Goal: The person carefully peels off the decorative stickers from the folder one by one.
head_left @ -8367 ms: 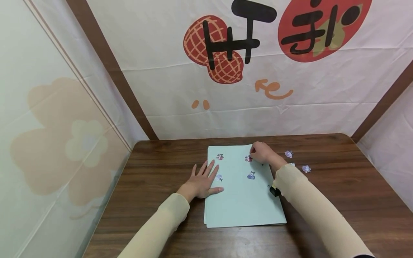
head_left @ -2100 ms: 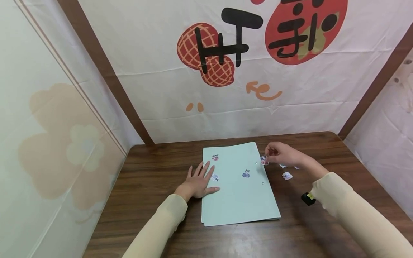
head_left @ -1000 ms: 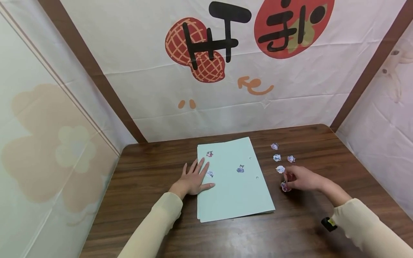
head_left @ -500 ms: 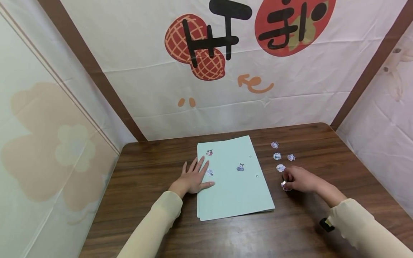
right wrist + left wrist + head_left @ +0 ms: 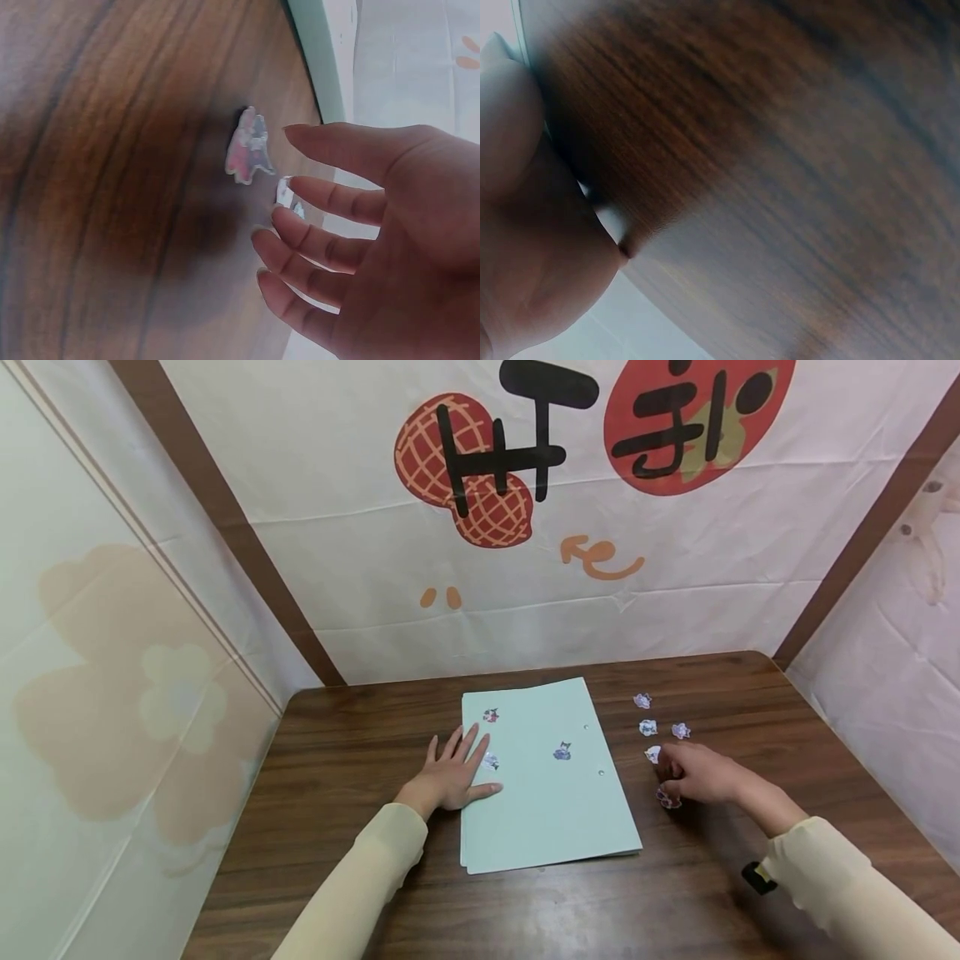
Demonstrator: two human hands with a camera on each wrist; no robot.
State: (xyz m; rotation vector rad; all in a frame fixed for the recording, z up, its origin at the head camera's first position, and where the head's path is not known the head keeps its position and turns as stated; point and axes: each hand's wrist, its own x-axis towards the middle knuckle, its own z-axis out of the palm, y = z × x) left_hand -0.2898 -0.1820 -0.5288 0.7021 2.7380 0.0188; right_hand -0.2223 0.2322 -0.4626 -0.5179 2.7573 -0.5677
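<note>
The pink sticker (image 5: 250,146) lies on the desk (image 5: 345,747), off the right side of the paper (image 5: 551,822). It sits on the near side of the right hand (image 5: 701,774), just past the tip of the thumb and apart from it, its longer side running roughly crosswise to the thumb. The right hand is much the nearer one: thumb and fingers are parted, loosely bent, with nothing between them. A white sticker (image 5: 652,754) lies by its far side. The left hand (image 5: 450,778) rests spread on the paper's left edge, well away.

Half a second ago the right fingers were at the pink sticker, seemingly pinching it; now it is free of them. About two seconds ago it was in that hand at the paper's right edge. The left hand stays put.
</note>
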